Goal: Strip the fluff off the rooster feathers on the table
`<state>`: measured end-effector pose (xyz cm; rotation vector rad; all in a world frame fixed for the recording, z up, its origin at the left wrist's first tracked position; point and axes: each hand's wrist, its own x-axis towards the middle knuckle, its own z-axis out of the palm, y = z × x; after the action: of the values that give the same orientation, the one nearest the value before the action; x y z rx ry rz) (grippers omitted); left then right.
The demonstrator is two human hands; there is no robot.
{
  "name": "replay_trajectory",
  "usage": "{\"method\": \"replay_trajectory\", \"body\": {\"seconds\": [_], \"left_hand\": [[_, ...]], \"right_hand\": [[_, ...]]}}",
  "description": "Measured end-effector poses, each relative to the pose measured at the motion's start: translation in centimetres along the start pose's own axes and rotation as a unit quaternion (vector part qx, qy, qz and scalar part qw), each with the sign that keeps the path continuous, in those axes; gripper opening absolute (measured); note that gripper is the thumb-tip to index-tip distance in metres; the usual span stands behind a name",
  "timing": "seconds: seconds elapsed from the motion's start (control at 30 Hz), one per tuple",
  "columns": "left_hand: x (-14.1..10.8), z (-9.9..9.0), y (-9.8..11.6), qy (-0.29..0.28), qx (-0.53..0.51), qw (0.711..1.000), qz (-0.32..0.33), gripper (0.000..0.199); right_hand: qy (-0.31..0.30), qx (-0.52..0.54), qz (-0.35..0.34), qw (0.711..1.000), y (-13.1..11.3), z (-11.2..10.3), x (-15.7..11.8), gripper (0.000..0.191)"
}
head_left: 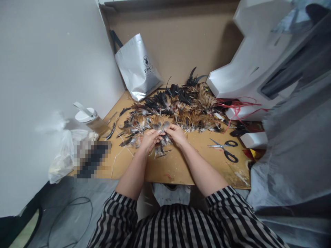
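My left hand [151, 139] and my right hand [176, 134] meet at the near side of a spread of feathers on the table. The fingers of both are closed in a pinch on a small bunch of greyish feathers [164, 128], whose lower ends I cannot make out. Brown feathers [187, 119] lie in clumps just beyond my hands, with black feathers [157, 100] behind them. Below my fingers, a dark feather tuft [160, 151] rests against the tabletop. Open-bladed scissors [224, 148] with black handles lie right of my right hand.
A silver bag [138, 69] stands against the back board. At the left are a lidded cup [91, 119] and a white plastic bag [64, 155]. Red strings [240, 106] hang near a white machine-like body [232, 79] on the right. The wooden table [181, 172] ends before me.
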<state>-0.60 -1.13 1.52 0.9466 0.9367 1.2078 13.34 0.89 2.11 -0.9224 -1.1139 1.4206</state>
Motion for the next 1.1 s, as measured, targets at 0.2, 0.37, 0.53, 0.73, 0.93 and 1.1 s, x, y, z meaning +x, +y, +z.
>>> {"method": "replay_trajectory", "body": {"seconds": [0.2, 0.37, 0.53, 0.73, 0.93, 1.1], "left_hand": [[-0.19, 0.31, 0.29, -0.01, 0.003, 1.0, -0.007, 0.029], [-0.05, 0.35, 0.11, -0.004, 0.007, 1.0, -0.002, 0.028], [0.03, 0.39, 0.02, 0.01, 0.012, 1.0, 0.0, 0.029], [0.0, 0.4, 0.01, 0.033, 0.032, 0.999, 0.007, 0.029], [0.04, 0.29, -0.11, 0.022, 0.04, 0.999, 0.012, 0.027], [0.0, 0.36, -0.04, 0.005, 0.036, 0.999, -0.005, 0.029]], "right_hand": [[0.021, -0.049, -0.044, 0.998, 0.58, 0.04, 0.27, 0.023], [0.016, -0.069, -0.057, 0.996, 0.54, 0.04, 0.25, 0.019], [0.008, -0.078, -0.065, 0.995, 0.35, 0.09, 0.11, 0.017], [0.0, -0.063, -0.058, 0.996, 0.0, 0.38, -0.15, 0.017], [-0.019, -0.043, -0.03, 0.998, 0.03, 0.43, -0.35, 0.015], [-0.012, -0.028, -0.016, 0.999, 0.1, 0.22, -0.32, 0.017]]}}
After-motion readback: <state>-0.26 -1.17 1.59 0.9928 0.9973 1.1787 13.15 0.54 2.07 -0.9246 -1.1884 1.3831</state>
